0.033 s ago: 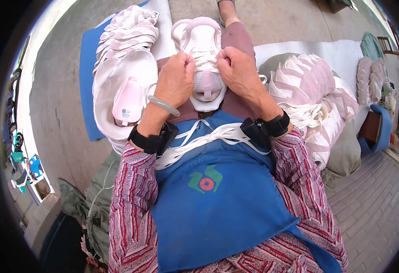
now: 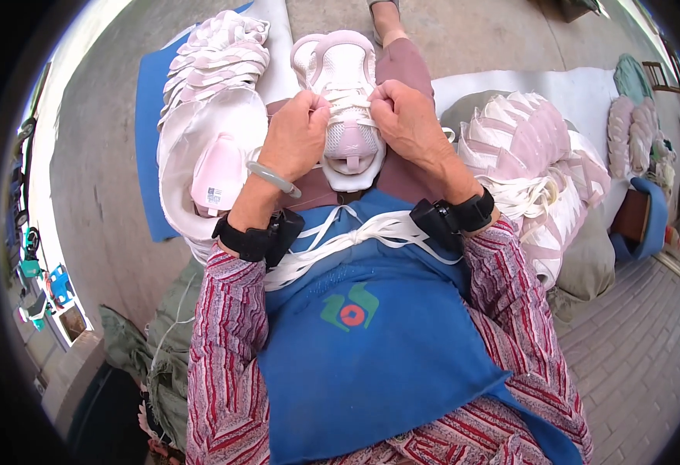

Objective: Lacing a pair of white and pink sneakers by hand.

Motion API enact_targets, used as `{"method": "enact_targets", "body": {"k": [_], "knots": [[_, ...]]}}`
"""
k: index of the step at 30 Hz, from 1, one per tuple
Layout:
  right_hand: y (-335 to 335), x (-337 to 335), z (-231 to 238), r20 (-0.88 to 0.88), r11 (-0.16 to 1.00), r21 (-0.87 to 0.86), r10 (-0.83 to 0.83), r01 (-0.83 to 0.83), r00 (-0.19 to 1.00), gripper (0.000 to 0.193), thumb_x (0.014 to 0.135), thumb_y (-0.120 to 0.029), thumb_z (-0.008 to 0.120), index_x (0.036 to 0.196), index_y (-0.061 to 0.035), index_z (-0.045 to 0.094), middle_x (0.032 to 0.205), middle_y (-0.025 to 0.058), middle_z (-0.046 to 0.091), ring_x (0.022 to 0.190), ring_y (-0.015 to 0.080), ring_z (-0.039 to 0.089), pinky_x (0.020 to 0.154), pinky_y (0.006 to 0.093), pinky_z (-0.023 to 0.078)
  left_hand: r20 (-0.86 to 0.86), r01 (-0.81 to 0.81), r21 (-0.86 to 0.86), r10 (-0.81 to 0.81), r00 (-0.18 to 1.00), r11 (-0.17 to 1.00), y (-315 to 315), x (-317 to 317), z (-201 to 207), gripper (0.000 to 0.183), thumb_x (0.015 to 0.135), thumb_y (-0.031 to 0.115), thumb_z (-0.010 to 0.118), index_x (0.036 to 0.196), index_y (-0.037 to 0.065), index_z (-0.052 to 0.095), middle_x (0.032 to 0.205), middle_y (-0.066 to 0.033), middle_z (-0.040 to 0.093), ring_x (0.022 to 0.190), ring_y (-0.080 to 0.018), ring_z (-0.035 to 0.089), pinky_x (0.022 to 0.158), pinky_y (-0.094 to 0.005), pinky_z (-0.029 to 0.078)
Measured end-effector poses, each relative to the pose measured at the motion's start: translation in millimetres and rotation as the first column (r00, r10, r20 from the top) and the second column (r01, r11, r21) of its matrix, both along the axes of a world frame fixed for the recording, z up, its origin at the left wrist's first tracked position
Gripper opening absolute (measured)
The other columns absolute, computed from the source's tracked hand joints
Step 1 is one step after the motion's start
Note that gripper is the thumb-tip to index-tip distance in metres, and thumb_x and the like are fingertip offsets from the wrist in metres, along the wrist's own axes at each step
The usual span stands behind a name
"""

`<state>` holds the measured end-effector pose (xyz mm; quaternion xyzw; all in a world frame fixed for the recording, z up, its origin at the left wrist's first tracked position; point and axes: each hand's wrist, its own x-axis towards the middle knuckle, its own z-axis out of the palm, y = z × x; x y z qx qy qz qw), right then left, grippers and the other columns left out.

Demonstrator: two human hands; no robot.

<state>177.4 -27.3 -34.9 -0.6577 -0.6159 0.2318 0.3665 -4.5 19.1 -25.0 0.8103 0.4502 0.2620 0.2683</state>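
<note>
A pink-and-white shoe upper (image 2: 348, 70) lies across my lap, its tongue tab toward me and white shoelace (image 2: 349, 101) running in rows across it. My left hand (image 2: 297, 133) is closed at the left side of the lacing, thumb pressed against the curled fingers. On the opposite side, my right hand (image 2: 408, 122) is closed too, its knuckles beside the lace rows. Both appear to grip the lace, though the ends inside the fists are hidden. A bundle of loose white laces (image 2: 363, 236) lies over my blue apron (image 2: 371, 349) at the waist.
Stacked pink-and-white uppers (image 2: 220, 58) rest on the left, behind a larger white upper with a pink tongue (image 2: 220, 170). More uppers (image 2: 518, 139) and laces (image 2: 522, 195) are piled on a sack (image 2: 588, 271) at the right. A blue chair (image 2: 650, 221) stands farther right.
My left hand and wrist have shifted very slightly to the left. The right hand and the shoe upper are almost unmoved.
</note>
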Motion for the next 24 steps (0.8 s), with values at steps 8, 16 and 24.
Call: {"method": "enact_targets", "body": {"k": [8, 16, 24], "knots": [[-5, 10, 6, -0.112, 0.993, -0.079, -0.096, 0.088, 0.989, 0.016, 0.080, -0.014, 0.057, 0.083, 0.0002, 0.062, 0.078, 0.0181, 0.062, 0.073, 0.0339, 0.060, 0.067, 0.0405, 0.048, -0.070, -0.221, -0.559, 0.220, 0.973, 0.799, 0, -7, 9, 0.025, 0.086, 0.020, 0.058, 0.094, -0.003, 0.060, 0.077, -0.0132, 0.063, 0.070, -0.0195, 0.061, 0.069, -0.0313, 0.048], [-10, 2, 9, -0.124, 1.000, 0.024, -0.008, 0.011, 0.992, 0.017, 0.074, -0.018, 0.069, 0.086, -0.0057, 0.065, 0.076, 0.0098, 0.056, 0.064, 0.0214, 0.056, 0.061, 0.0330, 0.046, 0.139, -0.055, -0.350, 0.110, 0.984, 0.935, -10, 5, 18, 0.018, 0.084, 0.012, 0.065, 0.098, 0.001, 0.061, 0.085, -0.0026, 0.058, 0.076, -0.0088, 0.054, 0.069, -0.0236, 0.046], [-4, 4, 8, -0.070, 0.998, 0.033, 0.054, -0.051, 0.996, 0.015, 0.074, -0.016, 0.068, 0.083, -0.0058, 0.064, 0.077, 0.0112, 0.057, 0.068, 0.0255, 0.058, 0.064, 0.0372, 0.047, -0.112, 0.032, -0.230, -0.060, 0.992, 0.973, 8, 7, 21, 0.017, 0.078, 0.011, 0.067, 0.093, 0.003, 0.064, 0.084, -0.0074, 0.061, 0.070, -0.0162, 0.059, 0.066, -0.0295, 0.049]]}}
